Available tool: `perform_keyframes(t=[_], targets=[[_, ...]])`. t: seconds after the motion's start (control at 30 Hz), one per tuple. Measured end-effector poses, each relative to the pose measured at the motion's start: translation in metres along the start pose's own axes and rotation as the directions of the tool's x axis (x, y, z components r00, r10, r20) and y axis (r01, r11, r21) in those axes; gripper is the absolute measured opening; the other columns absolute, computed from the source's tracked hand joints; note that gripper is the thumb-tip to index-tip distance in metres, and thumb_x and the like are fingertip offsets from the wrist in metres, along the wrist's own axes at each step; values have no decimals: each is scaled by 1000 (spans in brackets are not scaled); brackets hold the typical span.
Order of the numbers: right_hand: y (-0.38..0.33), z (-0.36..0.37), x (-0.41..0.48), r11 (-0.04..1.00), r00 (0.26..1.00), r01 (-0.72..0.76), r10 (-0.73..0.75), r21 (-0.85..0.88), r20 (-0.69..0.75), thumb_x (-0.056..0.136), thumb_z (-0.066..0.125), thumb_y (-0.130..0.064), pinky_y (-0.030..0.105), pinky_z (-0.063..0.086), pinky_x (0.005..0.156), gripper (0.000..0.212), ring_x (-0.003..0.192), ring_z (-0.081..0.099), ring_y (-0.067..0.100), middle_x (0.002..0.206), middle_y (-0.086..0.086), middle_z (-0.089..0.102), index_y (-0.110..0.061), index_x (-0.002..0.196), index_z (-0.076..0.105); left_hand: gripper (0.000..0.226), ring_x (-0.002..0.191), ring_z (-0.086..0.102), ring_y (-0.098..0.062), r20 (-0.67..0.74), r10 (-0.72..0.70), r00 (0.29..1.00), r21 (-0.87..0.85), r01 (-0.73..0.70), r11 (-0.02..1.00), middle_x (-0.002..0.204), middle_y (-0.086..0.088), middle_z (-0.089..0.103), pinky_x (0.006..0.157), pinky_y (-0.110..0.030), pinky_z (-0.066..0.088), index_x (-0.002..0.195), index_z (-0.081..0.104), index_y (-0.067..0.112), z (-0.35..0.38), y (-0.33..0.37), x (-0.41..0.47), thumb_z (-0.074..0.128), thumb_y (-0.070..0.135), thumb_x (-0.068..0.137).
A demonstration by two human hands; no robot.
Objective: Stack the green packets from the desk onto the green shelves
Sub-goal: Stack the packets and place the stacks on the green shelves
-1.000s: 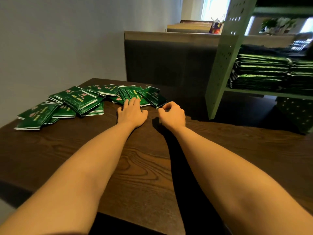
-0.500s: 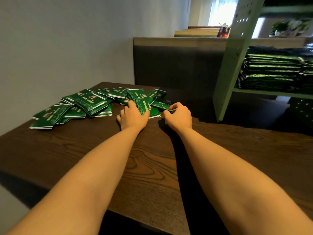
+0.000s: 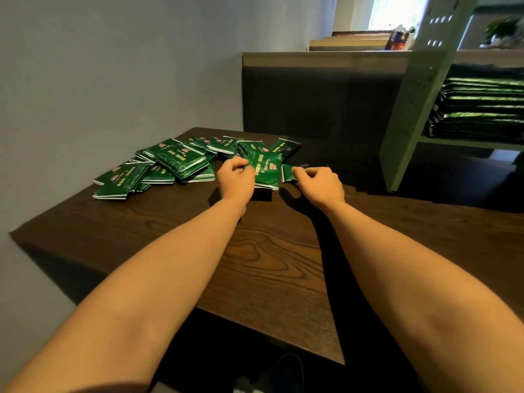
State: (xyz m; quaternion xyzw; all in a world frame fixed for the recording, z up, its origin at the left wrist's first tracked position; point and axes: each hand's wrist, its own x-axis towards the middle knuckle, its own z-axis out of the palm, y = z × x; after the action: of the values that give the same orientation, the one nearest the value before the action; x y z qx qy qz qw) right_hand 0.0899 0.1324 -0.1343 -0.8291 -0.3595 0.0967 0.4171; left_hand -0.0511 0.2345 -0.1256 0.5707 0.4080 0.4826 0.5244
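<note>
Several green packets (image 3: 173,163) lie in a loose heap at the far left of the dark wooden desk (image 3: 269,251). My left hand (image 3: 235,180) grips one green packet (image 3: 268,170) by its left edge and tilts it up off the desk. My right hand (image 3: 319,184) pinches a second green packet (image 3: 287,173) just to the right of it. The green shelves (image 3: 411,109) stand at the right, with stacked green packets (image 3: 482,109) on one shelf.
A grey wall runs along the left of the desk. A dark padded partition (image 3: 317,95) rises behind the desk's far edge. Bare wood lies between my forearms and toward the desk's right side. The shelf unit's perforated side panel reaches down onto the desk.
My left hand went from lying flat on the heap to gripping a packet and lifting it. My right hand closed on another packet. Both hands drew slightly back from the heap.
</note>
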Motion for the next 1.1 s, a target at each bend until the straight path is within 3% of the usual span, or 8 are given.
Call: perform_keyframes(t=[0.13, 0.23, 0.4, 0.5, 0.63, 0.77, 0.9, 1.1], targets=[[-14, -5, -12, 983, 995, -45, 28, 180, 92, 92, 51, -74, 44, 54, 86, 66, 88, 71, 26, 76, 3, 73, -15, 76, 76, 42, 83, 57, -7, 154, -38, 987, 57, 30, 998, 104, 3, 63, 62, -12, 47, 128, 61, 14, 1, 10, -19, 66, 5, 88], [-15, -17, -15, 932, 997, -30, 0, 361, 83, 98, 65, -40, 45, 56, 91, 28, 96, 73, 26, 89, 6, 74, -17, 84, 73, 50, 107, 64, -17, 311, -36, 950, 58, 19, 998, 119, -5, 66, 91, -27, 54, 132, 60, 9, 18, 16, -34, 70, 4, 84], [9, -40, -16, 878, 997, -65, 73, 474, 1, 100, 62, -14, 20, 54, 70, 7, 82, 66, 11, 92, 1, 70, -13, 102, 69, 8, 68, 50, -6, 362, 137, 922, 131, -196, 972, 78, 3, 56, 63, -11, 41, 94, 66, 15, 52, 22, -45, 61, 9, 93], [23, -42, -16, 827, 985, -114, 165, 550, -44, 99, 61, -15, 29, 54, 76, 7, 85, 68, 16, 95, 4, 70, -11, 101, 67, 37, 109, 56, -19, 342, 165, 925, 422, -308, 853, 119, -5, 60, 89, -22, 43, 133, 56, 15, 56, 8, -40, 56, 21, 96], [25, -45, -16, 709, 968, -161, 249, 687, -30, 90, 62, -25, 52, 60, 91, 12, 98, 73, 34, 101, 15, 73, -13, 93, 63, 58, 147, 21, -22, 441, 97, 892, 723, -417, 550, 160, 3, 27, 115, -47, 21, 152, 32, 25, 52, -15, -34, 47, 36, 97], [27, -50, -12, 604, 958, -191, 287, 774, 12, 100, 53, -16, 53, 58, 89, 4, 98, 70, 36, 107, 16, 65, -14, 103, 53, 56, 150, 13, -21, 528, 59, 847, 740, -493, 458, 161, 6, 26, 116, -49, 16, 154, 27, 33, 59, -18, -32, 40, 40, 100], [30, -52, -7, 430, 946, -217, 314, 877, 80, 104, 46, -10, 46, 62, 72, 25, 86, 72, 37, 115, 23, 62, -3, 128, 46, 50, 142, 26, -21, 509, 114, 853, 752, -505, 423, 148, -1, 38, 112, -50, 23, 146, 43, 29, 60, -20, -32, 42, 41, 98], [27, -54, -12, 369, 935, -293, 302, 882, 185, 99, 54, -21, 35, 50, 70, 26, 71, 59, 20, 107, 13, 59, -5, 120, 55, 22, 147, 21, -26, 529, 149, 835, 704, -531, 471, 139, -3, 48, 114, -51, 24, 113, 52, 20, 60, -18, -36, 49, 33, 96]])
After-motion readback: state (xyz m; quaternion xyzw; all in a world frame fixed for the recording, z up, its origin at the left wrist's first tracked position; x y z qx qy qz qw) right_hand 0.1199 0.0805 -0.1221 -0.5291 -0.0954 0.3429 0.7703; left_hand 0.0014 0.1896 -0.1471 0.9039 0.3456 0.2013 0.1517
